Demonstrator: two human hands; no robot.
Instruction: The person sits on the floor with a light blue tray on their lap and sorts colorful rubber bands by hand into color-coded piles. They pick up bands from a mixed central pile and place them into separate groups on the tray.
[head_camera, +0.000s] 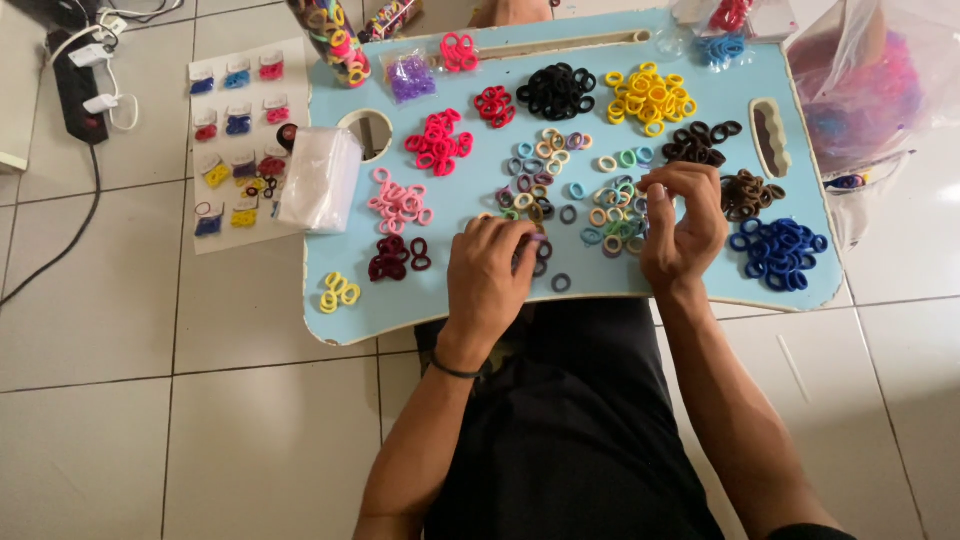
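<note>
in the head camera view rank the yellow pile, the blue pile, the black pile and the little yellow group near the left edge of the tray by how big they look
Largest to smallest:
1. Yellow pile and blue pile: they look about alike, so I won't split them.
2. Black pile, slightly smaller.
3. Little yellow group, clearly the smallest.

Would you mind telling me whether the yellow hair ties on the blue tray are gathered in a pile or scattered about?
Gathered: the yellow hair ties sit in one tight heap near the tray far edge.
</note>
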